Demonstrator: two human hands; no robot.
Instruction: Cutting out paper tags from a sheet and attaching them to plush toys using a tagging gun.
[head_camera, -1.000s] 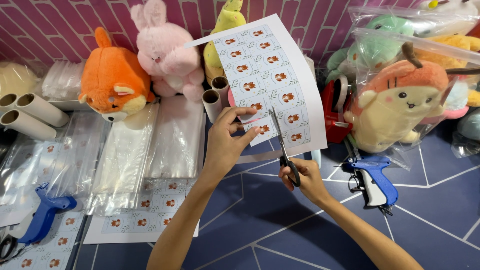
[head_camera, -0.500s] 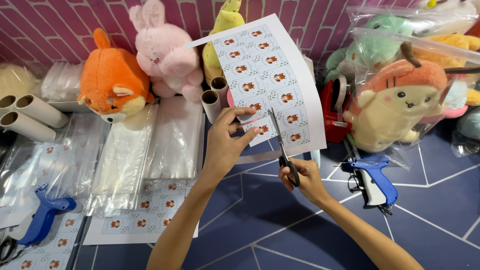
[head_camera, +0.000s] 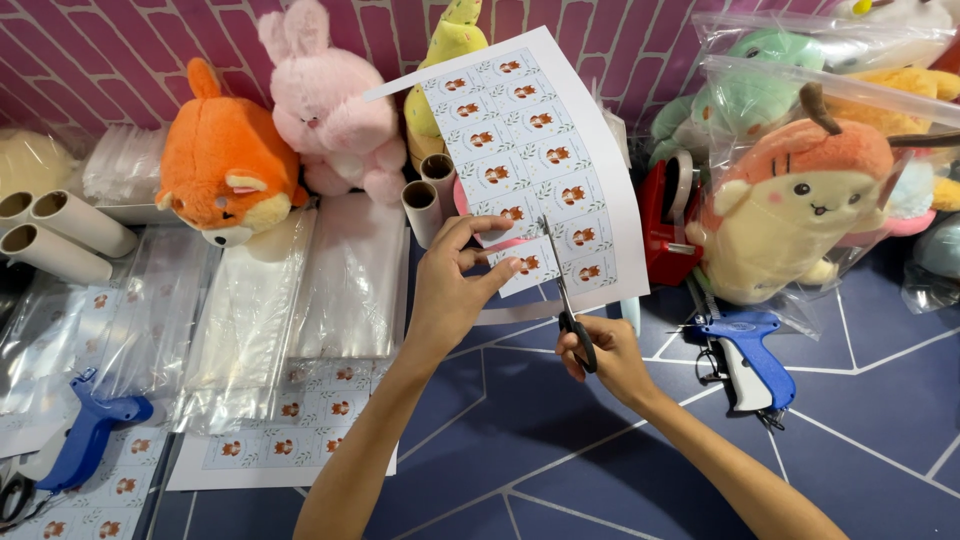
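1. Scissors (head_camera: 562, 300) are gripped in the right hand (head_camera: 600, 355), fingers through the dark handles, blades pointing up and partly parted around the lower edge of a sticker sheet (head_camera: 540, 160).
2. That sheet, printed with rows of small orange animal labels, is held up in the air by the left hand (head_camera: 455, 290); thumb and fingers pinch its lower left part, just beside the blades.
3. A thin cut strip (head_camera: 515, 312) of paper hangs below the left hand's fingers.
4. Just beyond the right hand, a blue tagging gun (head_camera: 745, 355) lies on the dark blue surface (head_camera: 560, 450).
5. Behind the sheet stand cardboard tubes (head_camera: 428, 195), a pink plush rabbit (head_camera: 325, 110) and an orange plush fox (head_camera: 225, 160).
6. To the left lie clear plastic bags (head_camera: 250, 310), more label sheets (head_camera: 290, 440) and a second blue tagging gun (head_camera: 90, 430).
7. On the right, a bagged cream-and-orange plush (head_camera: 790, 200) leans near a red tape dispenser (head_camera: 670, 205).
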